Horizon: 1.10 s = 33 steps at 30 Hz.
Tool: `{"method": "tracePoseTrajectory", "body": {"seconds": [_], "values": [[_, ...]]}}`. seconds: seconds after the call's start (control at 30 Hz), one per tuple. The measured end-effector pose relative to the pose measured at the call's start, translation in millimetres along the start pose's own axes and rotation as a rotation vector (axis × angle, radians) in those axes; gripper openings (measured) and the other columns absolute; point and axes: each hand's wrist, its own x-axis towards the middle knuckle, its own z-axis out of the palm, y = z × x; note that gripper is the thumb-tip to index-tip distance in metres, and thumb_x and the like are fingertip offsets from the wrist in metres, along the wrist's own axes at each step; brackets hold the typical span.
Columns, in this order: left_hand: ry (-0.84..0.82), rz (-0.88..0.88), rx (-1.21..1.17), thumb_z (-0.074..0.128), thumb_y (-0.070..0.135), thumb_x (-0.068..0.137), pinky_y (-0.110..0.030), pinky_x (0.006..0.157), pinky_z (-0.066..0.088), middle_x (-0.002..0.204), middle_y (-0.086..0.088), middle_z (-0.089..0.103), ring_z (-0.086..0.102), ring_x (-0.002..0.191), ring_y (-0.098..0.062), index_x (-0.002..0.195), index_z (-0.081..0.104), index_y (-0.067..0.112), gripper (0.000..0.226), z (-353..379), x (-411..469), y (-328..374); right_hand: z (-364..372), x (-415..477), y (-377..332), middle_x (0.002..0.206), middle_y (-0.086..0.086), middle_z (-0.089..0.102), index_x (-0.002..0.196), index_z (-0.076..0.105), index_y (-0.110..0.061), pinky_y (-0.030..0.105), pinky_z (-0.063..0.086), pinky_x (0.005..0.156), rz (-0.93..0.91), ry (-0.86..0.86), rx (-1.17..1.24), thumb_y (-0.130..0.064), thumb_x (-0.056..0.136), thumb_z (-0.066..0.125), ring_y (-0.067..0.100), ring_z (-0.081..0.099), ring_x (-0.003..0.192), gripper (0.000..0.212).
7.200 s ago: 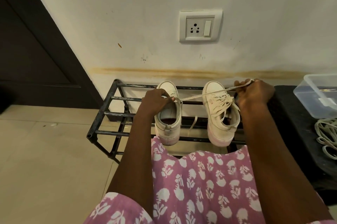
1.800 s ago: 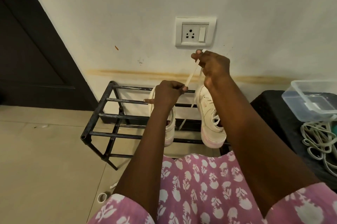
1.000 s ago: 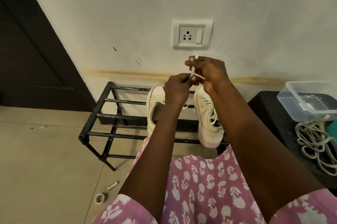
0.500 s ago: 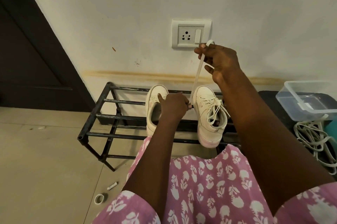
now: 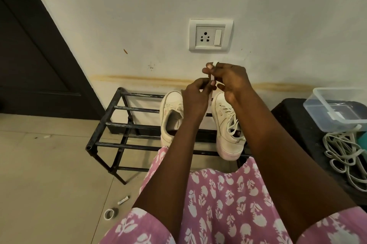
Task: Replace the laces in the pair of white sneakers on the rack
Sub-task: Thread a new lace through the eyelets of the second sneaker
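Two white sneakers stand side by side on a black metal rack. The left sneaker shows no lace in its eyelets; the right sneaker is laced, with loose ends at its tongue. A white lace is wound round the fingers of my right hand, which is raised above the shoes. My left hand pinches the same lace just below and left of the right hand. The rest of the lace is hidden behind my hands.
A wall socket is above the hands. At the right, a clear plastic box and a heap of white laces lie on a black surface. A tape roll and a small tube lie on the tiled floor. A dark door is at left.
My right hand has come down from beside the socket and my left hand has risen from the left sneaker; both now meet on the lace, which earlier stretched taut between them.
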Motion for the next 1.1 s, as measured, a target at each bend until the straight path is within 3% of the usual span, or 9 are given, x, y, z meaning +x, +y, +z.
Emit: {"method": "tracePoseTrajectory", "body": {"seconds": [0.07,0.17,0.3,0.4,0.67,0.77,0.87,0.93,1.1], "values": [[-0.017,0.035,0.121,0.056,0.020,0.093,-0.055,0.108,0.031,0.093,-0.007,0.072,0.064,0.097,-0.022,0.099,0.070,0.007,0.020,-0.7,3.7,-4.4,-1.6,1.8,-1.7,0.085,0.004,0.070,0.083,0.067,-0.012,0.024,0.041,0.066,0.008,0.005,-0.015,-0.013,0.083,0.069,0.011,0.063,0.074,0.002],[-0.059,0.052,0.309,0.056,0.024,0.093,-0.057,0.114,0.013,0.095,-0.005,0.073,0.063,0.101,-0.022,0.098,0.071,0.011,0.021,-0.7,5.4,-12.4,-4.0,5.3,-8.7,0.078,0.001,0.070,0.085,0.066,-0.012,0.022,0.046,0.068,-0.020,0.020,0.024,-0.013,0.083,0.069,0.008,0.064,0.069,0.003],[-0.141,0.046,0.453,0.057,0.026,0.092,-0.055,0.111,0.021,0.095,-0.005,0.073,0.062,0.099,-0.025,0.097,0.073,0.012,0.021,0.7,3.3,-22.8,-7.6,8.7,-22.4,0.078,0.005,0.069,0.087,0.068,-0.006,0.020,0.056,0.066,-0.122,0.023,0.100,-0.009,0.084,0.068,0.012,0.065,0.066,0.004],[-0.184,0.030,0.373,0.061,0.021,0.090,-0.055,0.102,0.038,0.095,-0.012,0.073,0.064,0.095,-0.031,0.098,0.073,0.008,0.020,1.0,2.7,-25.7,-7.4,9.2,-29.2,0.078,0.005,0.068,0.088,0.068,-0.008,0.024,0.056,0.070,-0.160,0.031,0.077,-0.006,0.087,0.064,0.013,0.065,0.066,0.005],[-0.258,0.080,0.487,0.064,0.020,0.088,-0.048,0.106,0.037,0.099,-0.012,0.073,0.065,0.098,-0.027,0.103,0.073,0.006,0.022,-11.7,5.2,-27.3,-1.3,2.5,-28.7,0.072,0.006,0.062,0.086,0.068,-0.009,0.021,0.048,0.059,-0.211,0.035,0.130,-0.009,0.093,0.056,0.012,0.052,0.059,0.014],[-0.229,0.013,0.475,0.066,0.020,0.086,-0.031,0.105,0.037,0.120,-0.010,0.065,0.057,0.116,-0.023,0.118,0.066,0.009,0.033,-33.4,9.5,-27.4,0.9,1.5,-27.8,0.072,0.005,0.062,0.096,0.068,-0.007,0.018,0.035,0.051,-0.277,0.022,0.072,-0.010,0.093,0.056,0.010,0.043,0.058,0.012],[-0.197,-0.084,0.710,0.067,0.026,0.085,-0.032,0.104,0.035,0.134,-0.010,0.054,0.048,0.125,-0.025,0.130,0.055,0.010,0.049,-69.9,21.1,-34.2,0.7,-0.1,-24.0,0.073,0.004,0.065,0.104,0.069,-0.006,0.014,0.033,0.047,-0.340,0.006,-0.046,-0.012,0.091,0.060,0.008,0.039,0.054,0.017],[-0.234,-0.138,0.843,0.069,0.030,0.083,-0.031,0.100,0.040,0.125,-0.012,0.062,0.055,0.118,-0.025,0.120,0.063,0.006,0.044,-88.0,23.4,-40.0,3.2,-2.2,-16.9,0.074,0.004,0.067,0.107,0.069,-0.006,0.014,0.034,0.048,-0.347,-0.009,-0.106,-0.010,0.090,0.060,0.008,0.039,0.052,0.018],[-0.122,-0.220,0.598,0.074,0.021,0.079,-0.028,0.066,0.055,0.084,-0.015,0.073,0.065,0.066,-0.020,0.093,0.074,0.001,0.025,-102.8,15.0,-56.6,10.0,-7.3,12.6,0.074,0.006,0.065,0.100,0.069,-0.003,0.016,0.034,0.045,-0.241,-0.048,-0.051,0.009,0.086,0.053,0.010,0.045,0.052,0.024]]}}
